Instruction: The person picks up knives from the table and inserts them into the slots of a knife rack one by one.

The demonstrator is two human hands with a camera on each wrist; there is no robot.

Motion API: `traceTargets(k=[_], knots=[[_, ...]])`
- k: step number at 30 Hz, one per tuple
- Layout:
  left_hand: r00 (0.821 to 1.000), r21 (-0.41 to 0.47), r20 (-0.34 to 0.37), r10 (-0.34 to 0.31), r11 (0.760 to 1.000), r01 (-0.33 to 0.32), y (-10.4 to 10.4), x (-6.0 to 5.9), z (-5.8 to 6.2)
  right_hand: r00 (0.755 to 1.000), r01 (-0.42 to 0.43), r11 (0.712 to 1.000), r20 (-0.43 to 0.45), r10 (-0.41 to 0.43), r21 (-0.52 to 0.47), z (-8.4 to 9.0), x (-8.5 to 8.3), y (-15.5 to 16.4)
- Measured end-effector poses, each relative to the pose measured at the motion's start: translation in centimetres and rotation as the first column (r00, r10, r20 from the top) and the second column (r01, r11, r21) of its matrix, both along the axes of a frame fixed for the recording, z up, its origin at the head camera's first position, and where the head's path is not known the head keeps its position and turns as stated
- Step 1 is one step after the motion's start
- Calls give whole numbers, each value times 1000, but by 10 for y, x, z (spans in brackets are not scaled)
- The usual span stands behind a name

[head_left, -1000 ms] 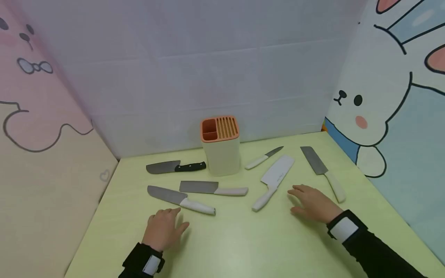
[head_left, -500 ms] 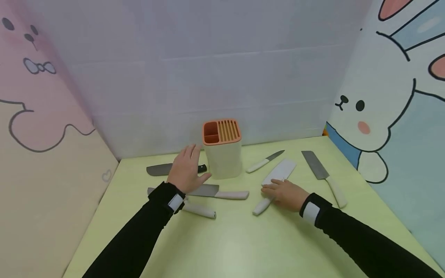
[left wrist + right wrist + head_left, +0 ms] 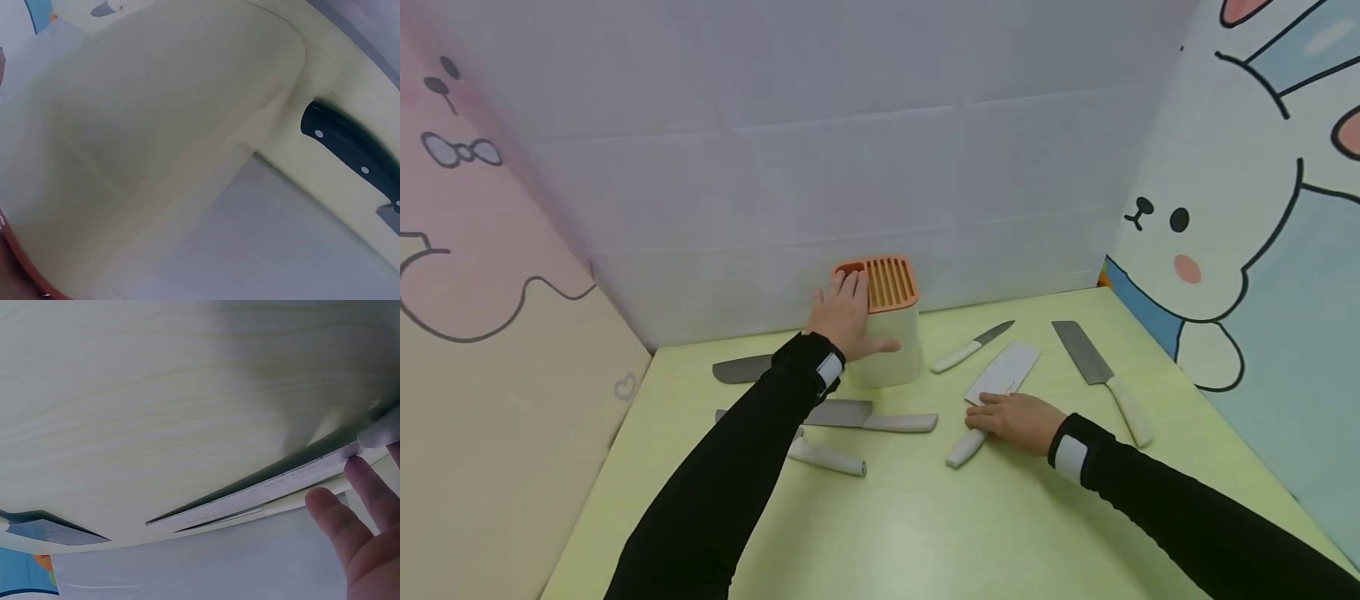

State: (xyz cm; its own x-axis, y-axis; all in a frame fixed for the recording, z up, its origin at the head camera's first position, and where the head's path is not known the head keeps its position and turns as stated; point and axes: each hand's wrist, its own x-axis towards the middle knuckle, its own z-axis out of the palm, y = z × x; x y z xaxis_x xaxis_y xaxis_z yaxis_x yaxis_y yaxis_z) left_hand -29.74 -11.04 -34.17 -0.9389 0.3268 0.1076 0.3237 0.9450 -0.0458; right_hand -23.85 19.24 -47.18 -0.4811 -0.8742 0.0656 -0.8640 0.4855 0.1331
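My left hand [image 3: 841,323] is at the near left of a white knife holder [image 3: 897,354] with an orange slotted top. Its straight fingers lie against the orange rim, over the left compartment, and the thumb stretches across the front. The holder's body [image 3: 150,112] fills most of the left wrist view. My right hand [image 3: 1018,421] reaches over a white cleaver [image 3: 1009,367] lying flat on the table, where blade meets handle. In the right wrist view its fingers [image 3: 340,522] are extended, one fingertip touching the cleaver; the thumb is not clearly seen.
Left lie a black-handled knife [image 3: 741,369] and two white-handled knives, one with its handle [image 3: 827,457] nearest, the other [image 3: 898,422] behind it, all partly covered by my left arm. Right are a small paring knife [image 3: 957,355] and another cleaver [image 3: 1084,352]. Walls enclose the table.
My left hand has moved forward and right, over the knives to the knife holder. My right hand moved left onto the cleaver and has stayed there. The knives lie as before.
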Motion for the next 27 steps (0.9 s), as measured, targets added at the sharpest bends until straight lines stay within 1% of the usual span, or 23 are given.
traceTargets(k=[2,5,7,10,14,17,19,22,25,27], knots=[[999,4,43,28,1000,-28,3,-4,0,1000,-21,1000,-20,21,6,-1,-1,-1],[997,25,63,46,999,-48,5,-7,-3,997,-34,999,-66,37,34,-3,-1,-2],[997,45,56,50,998,-53,7,-7,-3,995,-34,998,-96,40,58,-3,-1,-2],[998,72,37,42,996,-44,8,-9,-4,992,-28,996,-123,38,89,-3,-2,-1],[999,66,33,38,997,-41,8,-10,-6,990,-32,995,-132,45,96,-1,-2,0],[999,44,30,39,998,-40,8,-10,-9,988,-38,995,-145,51,88,3,-1,2],[999,32,28,40,999,-41,8,-10,-11,987,-44,997,-149,53,62,9,0,4],[999,25,31,40,999,-41,8,-8,-12,986,-67,998,-152,66,-5,21,-1,6],[998,30,40,46,998,-47,7,-6,-12,982,-103,991,-166,88,-87,38,-2,7],[998,30,39,49,998,-51,7,-4,-13,976,-133,983,-191,106,-130,53,-4,7]])
